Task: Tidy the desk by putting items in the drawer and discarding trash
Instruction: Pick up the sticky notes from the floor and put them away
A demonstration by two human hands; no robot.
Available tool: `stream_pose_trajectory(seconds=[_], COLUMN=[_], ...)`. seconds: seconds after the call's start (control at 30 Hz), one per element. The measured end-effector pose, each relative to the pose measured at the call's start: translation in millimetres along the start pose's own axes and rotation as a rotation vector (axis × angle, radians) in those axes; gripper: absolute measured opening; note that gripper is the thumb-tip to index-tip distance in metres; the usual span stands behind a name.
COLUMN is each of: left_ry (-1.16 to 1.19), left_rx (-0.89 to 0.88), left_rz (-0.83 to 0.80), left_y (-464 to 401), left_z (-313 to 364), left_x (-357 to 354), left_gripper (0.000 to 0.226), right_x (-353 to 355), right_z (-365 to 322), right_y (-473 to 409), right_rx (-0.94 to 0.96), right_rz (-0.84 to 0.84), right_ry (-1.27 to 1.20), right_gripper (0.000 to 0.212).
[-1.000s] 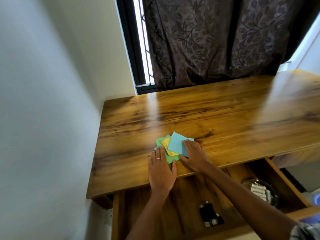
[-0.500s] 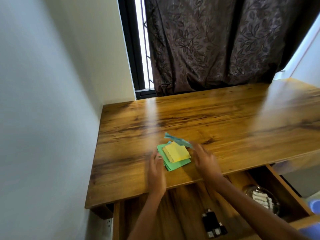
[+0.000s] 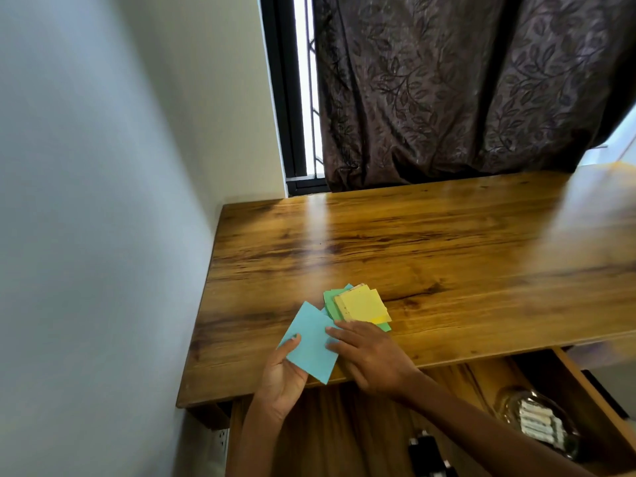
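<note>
- Head view: left hand holds the blue sheet over the desk front edge, thumb on top.
- Right hand lies flat, fingers touching the blue sheet, just beside the yellow-green paper stack.
- Paper looks light, floppy; pinch at an edge.
- Open drawer below.

Blue paper square tilted at lower centre, in my fingers, yellow-and-green note stack flat just above, drawer open at lower right
</note>
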State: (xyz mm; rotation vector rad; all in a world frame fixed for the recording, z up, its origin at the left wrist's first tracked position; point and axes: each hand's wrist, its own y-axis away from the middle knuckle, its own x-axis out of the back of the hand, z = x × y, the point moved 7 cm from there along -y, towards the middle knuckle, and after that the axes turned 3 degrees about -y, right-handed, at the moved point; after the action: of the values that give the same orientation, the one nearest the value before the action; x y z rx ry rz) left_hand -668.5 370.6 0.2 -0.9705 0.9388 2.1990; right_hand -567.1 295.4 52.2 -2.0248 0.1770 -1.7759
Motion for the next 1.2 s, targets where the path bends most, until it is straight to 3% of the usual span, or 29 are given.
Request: stream_pose_trajectory(seconds=[0.17,0.27,0.37,0.53,0.77,0.9,1.1,1.2], left_ry=[-0.052,-0.038,-0.043,-0.029,-0.007,-0.003,0.004,0.012], left_rx=[-0.027,-0.026,-0.018,0.000,0.026,0.045,0.058,0.058], left_rz=[0.086,0.083,0.062,0.032,-0.009,-0.031,-0.064,-0.060], left_y=[-2,-3,-5,-8,-10,-11,-13,-13], left_z=[2,3,2,0,-1,-2,-3,-3], left_x=[2,4,5,8,9,7,6,5], left_gripper=[0.090,0.100,0.101,0.101,0.099,0.097,0.093,0.088], right_x=[13,-3,-21,-16,15,16,16,-6], right_z=[29,61,77,91,139,155,125,111], right_y=[-16,-22,-16,-11,30,52,20,1], right_rx=[-0.325,-0.635,-0.784,-0.818,-1.044,-1.156,-0.940,-0.900], right_rz=[0.106,-0.091,-0.223,-0.101,0.105,0.002,0.042,-0.088], right_ry=[-0.113,-0.103,-0.139,-0.201,-0.176,-0.114,-0.055,-0.205], right_gripper=[0.035,0.047,0.062,0.065,0.064,0.058,0.039,0.054])
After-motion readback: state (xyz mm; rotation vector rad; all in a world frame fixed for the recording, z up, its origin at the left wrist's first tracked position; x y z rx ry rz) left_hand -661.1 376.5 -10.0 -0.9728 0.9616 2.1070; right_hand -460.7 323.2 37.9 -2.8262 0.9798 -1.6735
